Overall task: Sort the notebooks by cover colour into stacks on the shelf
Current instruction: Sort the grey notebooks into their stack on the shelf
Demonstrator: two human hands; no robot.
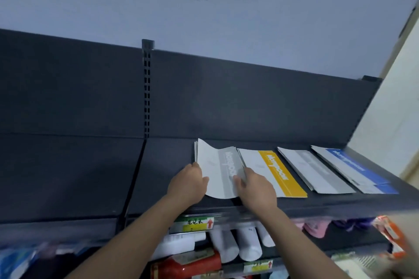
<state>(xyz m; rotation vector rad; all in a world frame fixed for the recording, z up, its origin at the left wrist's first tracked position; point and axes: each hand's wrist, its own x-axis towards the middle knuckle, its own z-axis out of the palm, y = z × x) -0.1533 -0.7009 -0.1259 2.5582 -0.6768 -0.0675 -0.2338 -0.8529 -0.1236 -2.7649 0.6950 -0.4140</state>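
Note:
Four lots of notebooks lie in a row on the dark top shelf [158, 179]. At the left end is a grey-banded stack [221, 170], its top cover bowed upward. My left hand [189, 182] grips the stack's left edge and my right hand [254, 184] grips its right edge, thumb on the grey band. To the right lies a yellow-banded notebook [276, 171], then a second grey-banded stack [317, 172], then a blue-banded stack [353, 167] at the far right.
The shelf's left half is bare, split by a slotted upright [147, 88]. Below the shelf edge are price labels [192, 224], white bottles [238, 244], a red pack [188, 265] and other goods. A cream wall [394, 120] closes the right side.

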